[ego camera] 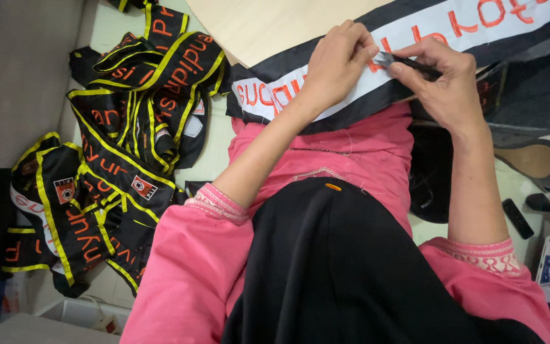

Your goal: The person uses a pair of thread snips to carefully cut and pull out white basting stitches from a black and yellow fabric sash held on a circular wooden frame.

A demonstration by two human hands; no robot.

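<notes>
Head view: a black sash (326, 95) with a white centre band and orange embroidered letters is being held across the lap, draped over the edge of a pale wooden table (256, 25). The left hand (337, 64) is being pressed onto the white band, its fingertips bunched together and pinching the cloth flat just beside the working spot. A small dark cutting tool (408, 64) (probably thread snips, though the blades are too small to make out) is being gripped in the right hand (444, 83), thumb and forefinger closed on it, its tip touching the band close to an orange letter.

As a judgement, the step is being done well if the cloth is being kept taut between the two hands, so that only loose thread is being lifted toward the tip and not the stitching or the white band itself. The tip is best being kept shallow and nearly flat to the fabric.

A pile of similar black sashes (128, 121) with yellow edging is lying on the floor to the left, well apart from the hands.
</notes>
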